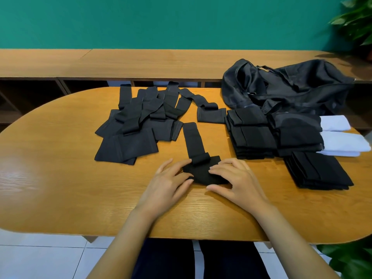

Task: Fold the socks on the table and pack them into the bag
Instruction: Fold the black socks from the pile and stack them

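Note:
A black sock (194,141) lies lengthwise in front of me on the oval wooden table (60,188), its near end bunched under my fingers. My left hand (169,180) rests on its left side and my right hand (235,178) presses its right side; both touch the fabric with fingers spread. A loose pile of unfolded black socks (138,119) covers the table's far left-middle. Stacks of folded black socks (253,133) sit to the right, another stack (320,170) nearer me. The black bag (281,85) slumps at the far right.
Folded white socks (342,137) lie at the right edge beside the black stacks. One more black sock (209,115) lies flat between pile and stacks. A wooden bench (141,63) runs along the green wall. Plants (358,23) stand at the right.

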